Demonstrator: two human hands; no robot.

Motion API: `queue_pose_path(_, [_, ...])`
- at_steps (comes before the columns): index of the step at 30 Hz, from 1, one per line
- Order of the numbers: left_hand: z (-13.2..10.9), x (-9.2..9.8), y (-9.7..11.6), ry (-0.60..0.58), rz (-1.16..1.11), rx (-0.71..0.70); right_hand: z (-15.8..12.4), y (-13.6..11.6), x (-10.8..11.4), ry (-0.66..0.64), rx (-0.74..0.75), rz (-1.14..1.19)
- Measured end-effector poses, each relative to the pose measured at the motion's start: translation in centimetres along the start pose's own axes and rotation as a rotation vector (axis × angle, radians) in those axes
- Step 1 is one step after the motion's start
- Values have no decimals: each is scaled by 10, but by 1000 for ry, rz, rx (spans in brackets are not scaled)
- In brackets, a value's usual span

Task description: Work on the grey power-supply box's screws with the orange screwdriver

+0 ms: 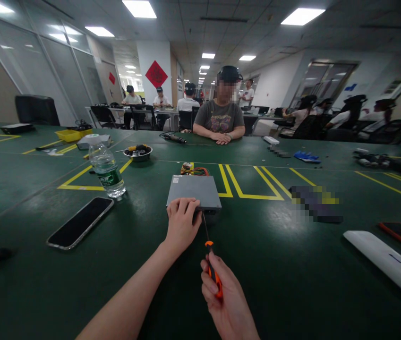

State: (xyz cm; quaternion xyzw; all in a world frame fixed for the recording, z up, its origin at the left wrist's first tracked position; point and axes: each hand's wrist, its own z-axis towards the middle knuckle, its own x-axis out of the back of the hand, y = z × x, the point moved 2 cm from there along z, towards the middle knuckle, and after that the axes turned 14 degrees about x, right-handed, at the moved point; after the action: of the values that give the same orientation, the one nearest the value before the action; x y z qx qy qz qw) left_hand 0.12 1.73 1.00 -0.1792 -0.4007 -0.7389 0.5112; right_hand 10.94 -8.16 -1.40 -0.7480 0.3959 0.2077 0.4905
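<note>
Head view, centre of frame: grey metal box lying flat on the green table, broad face up, a bundle of coloured cables at its far side. Looks like a computer power supply.

Left hand on the box's near edge, fingers bent and close together, tips on the top face, thumb tucked down by the near side. Whether it pinches the edge or only presses, cannot tell. Right hand, lower centre, closed round the orange-and-black handle of a screwdriver. Shaft slants up to the near face of the box, just beside the left thumb; tip contact too small to make out.

Handling, as judged: box rigid and fairly heavy for its size, smooth casing apt to slide on the bare tabletop. Best held by the side walls or braced at a near corner; cables are soft, poor as a handle. Screwdriver light and stiff, the handle the place to grip; blade could skid toward the thumb.

Around: phone and water bottle at centre left, bowl of tools beyond. Seated person, upper centre, forearms on the table.
</note>
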Motion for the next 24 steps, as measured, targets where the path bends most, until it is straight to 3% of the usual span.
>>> queue_pose_path(6, [0,0,0,2,6,0,2,0,-1,25,-86,19])
queue_pose_path(13, [-1,0,0,5,-3,4,2,-3,1,-24,86,-85])
queue_pose_path(24, [-1,0,-1,-13,-10,13,-3,-10,7,-67,-44,-44])
